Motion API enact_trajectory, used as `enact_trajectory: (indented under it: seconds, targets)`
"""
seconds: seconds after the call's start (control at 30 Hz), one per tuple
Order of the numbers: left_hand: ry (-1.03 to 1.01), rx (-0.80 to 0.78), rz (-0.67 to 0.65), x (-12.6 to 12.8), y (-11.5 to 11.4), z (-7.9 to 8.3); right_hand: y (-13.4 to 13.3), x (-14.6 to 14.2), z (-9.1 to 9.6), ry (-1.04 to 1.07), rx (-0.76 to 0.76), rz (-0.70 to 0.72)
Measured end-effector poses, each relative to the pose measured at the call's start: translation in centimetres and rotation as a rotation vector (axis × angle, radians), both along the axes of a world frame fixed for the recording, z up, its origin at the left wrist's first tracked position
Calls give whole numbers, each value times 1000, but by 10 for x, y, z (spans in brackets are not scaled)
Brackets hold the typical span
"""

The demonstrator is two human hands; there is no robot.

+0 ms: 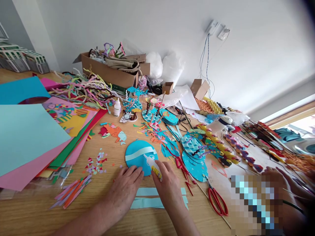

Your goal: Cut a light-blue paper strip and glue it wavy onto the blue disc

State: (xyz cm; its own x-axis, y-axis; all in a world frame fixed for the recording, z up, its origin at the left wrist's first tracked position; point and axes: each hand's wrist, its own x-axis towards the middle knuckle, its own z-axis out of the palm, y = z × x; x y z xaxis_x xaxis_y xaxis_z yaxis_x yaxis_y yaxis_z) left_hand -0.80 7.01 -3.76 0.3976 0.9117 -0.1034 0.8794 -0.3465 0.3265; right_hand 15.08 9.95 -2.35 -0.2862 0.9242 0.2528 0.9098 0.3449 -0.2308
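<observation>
My right hand (168, 179) grips a white glue bottle (156, 170) with a yellow label, its nozzle tilted down over a round blue paper disc (134, 151). A pale blue wavy paper strip (139, 151) lies across the upper part of that disc. With fingers stretched out, my left hand (129, 182) rests flat against the disc's lower left edge. Beneath my right wrist, several pale blue paper strips (145, 202) lie on the table. The disc's lower right part is hidden behind my right hand and the bottle.
Coloured paper sheets (29, 137) are stacked at left. Red-handled scissors (218, 200) and finished blue paper crafts (194, 147) lie at right. A second glue bottle (117, 108) stands farther back, before a cardboard box (105, 70). Another person's hand (278, 180) is at far right.
</observation>
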Motion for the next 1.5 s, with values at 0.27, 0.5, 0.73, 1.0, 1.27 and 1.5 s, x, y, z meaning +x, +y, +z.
enact_trajectory:
  seconds: [0.27,0.5,0.73,1.0,1.27,1.5]
  targets:
    - [-7,-17,-14,0,0,-3,-4,0,-5,22,-35,10]
    - [7,33,-7,0,0,-4,-5,0,-10,39,-45,27]
    - [13,77,-5,2,-1,-9,-4,-1,-12,37,-12,-1]
    - [7,60,-19,1,1,-7,-3,0,-10,32,-53,-1]
    - [19,99,0,1,-1,-8,-2,0,-5,16,-111,10]
    - [-1,144,0,1,-1,-13,2,8,-2,66,-107,-32]
